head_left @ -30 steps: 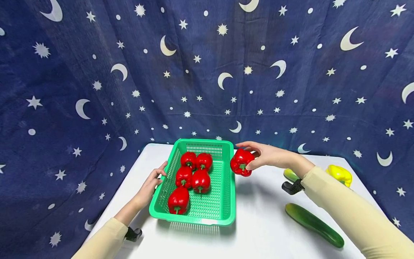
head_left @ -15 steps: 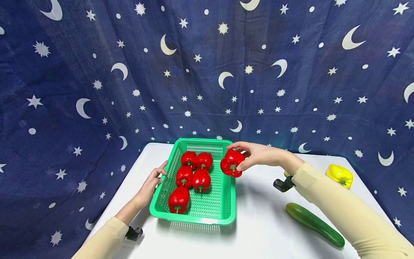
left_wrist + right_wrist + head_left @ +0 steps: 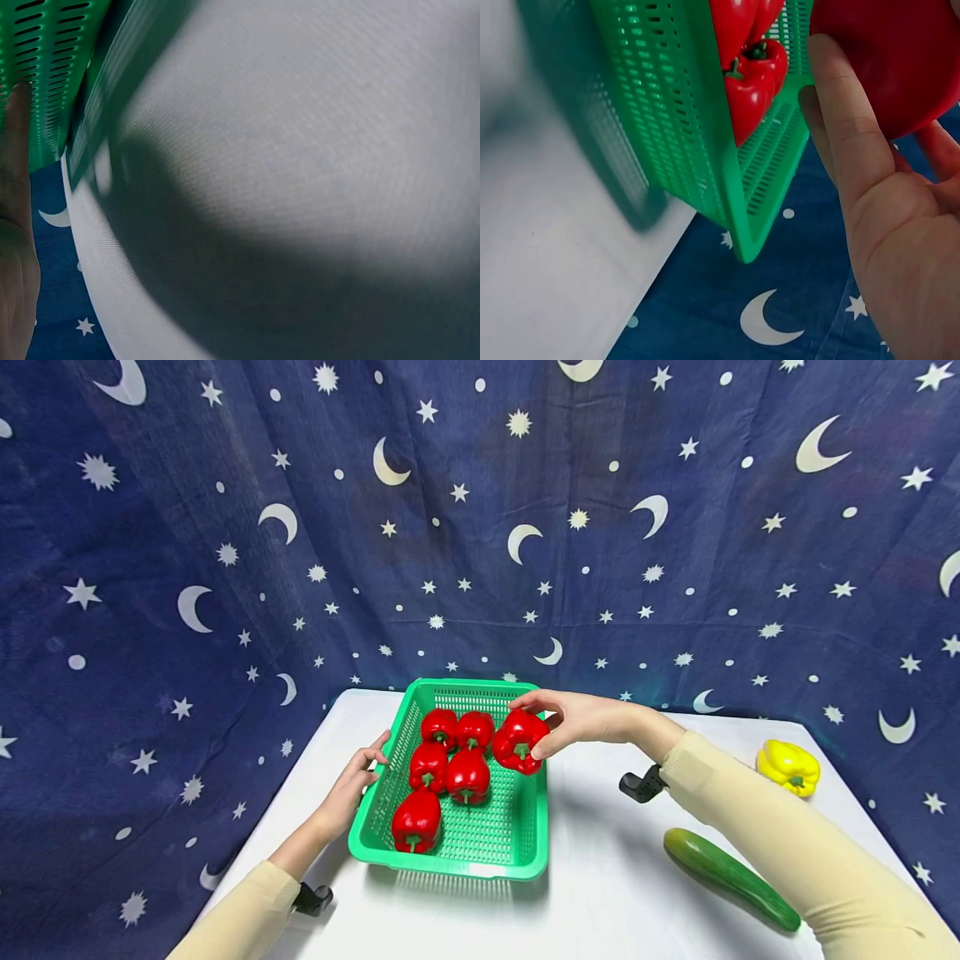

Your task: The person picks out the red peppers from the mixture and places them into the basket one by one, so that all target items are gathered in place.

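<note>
In the head view, my right hand [image 3: 573,722] grips a red bell pepper [image 3: 517,745] by its sides, its stem facing me. The pepper is over the right part of a green plastic basket [image 3: 487,868], near the right rim. The right wrist view shows fingers against this red bell pepper [image 3: 900,67], beside the basket wall [image 3: 667,97]. Several other red bell peppers [image 3: 468,777] lie in the basket's left half. My left hand [image 3: 348,789] rests on the left side of the basket; in the left wrist view a straight finger [image 3: 19,135] touches the slotted wall [image 3: 56,52].
A white table [image 3: 600,893] bears the basket. To the right lie a green cucumber-like vegetable [image 3: 731,877] and a yellow bell pepper [image 3: 789,767]. A dark blue cloth [image 3: 480,568] with moons and stars hangs behind and to the left.
My right hand has carried the red bell pepper leftward, from beside the basket's right rim to over its inside. The left hand has stayed at the basket's left side.
</note>
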Motion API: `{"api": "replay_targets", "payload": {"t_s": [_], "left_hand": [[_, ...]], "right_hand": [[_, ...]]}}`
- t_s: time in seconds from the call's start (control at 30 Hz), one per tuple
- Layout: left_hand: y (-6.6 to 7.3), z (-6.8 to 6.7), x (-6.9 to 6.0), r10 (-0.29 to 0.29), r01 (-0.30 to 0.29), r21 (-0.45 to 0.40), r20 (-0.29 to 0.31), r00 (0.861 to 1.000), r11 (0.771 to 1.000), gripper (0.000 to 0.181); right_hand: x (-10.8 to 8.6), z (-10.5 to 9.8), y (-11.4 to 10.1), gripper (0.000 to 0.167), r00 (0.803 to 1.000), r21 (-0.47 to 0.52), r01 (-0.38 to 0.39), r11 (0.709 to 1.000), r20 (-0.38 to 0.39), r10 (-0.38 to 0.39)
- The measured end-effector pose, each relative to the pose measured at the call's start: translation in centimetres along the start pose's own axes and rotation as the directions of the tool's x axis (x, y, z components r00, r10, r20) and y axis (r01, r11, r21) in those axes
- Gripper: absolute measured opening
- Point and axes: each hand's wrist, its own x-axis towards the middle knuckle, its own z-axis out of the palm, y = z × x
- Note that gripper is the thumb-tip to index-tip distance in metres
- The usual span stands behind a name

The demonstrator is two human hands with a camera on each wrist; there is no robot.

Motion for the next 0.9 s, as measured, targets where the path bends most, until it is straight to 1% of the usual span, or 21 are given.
{"api": "replay_targets", "payload": {"t_s": [0.23,0.47,0.7,0.9], "left_hand": [[0.0,0.0,-0.1,0.002,-0.002,-0.005,-0.004,1.000,1.000,0.022],[0.0,0.0,-0.1,-0.012,0.012,0.010,-0.003,1.000,1.000,0.022],[0.1,0.0,-0.1,-0.019,0.019,0.014,-0.008,1.000,1.000,0.023],[0.2,0.0,-0.1,-0.024,0.024,0.013,-0.006,1.000,1.000,0.023]], "right_hand": [[0.8,0.9,-0.3,0.080,1.000,-0.030,-0.003,1.000,0.024,0.004],[2.0,1.9,-0.6,0.081,0.996,-0.071,-0.011,0.997,0.084,0.017],[2.8,3.2,-1.0,0.079,0.987,-0.061,-0.012,0.998,0.159,0.022],[3.4,4.3,-1.1,0.081,0.982,-0.142,-0.037,0.989,0.178,0.062]]}}
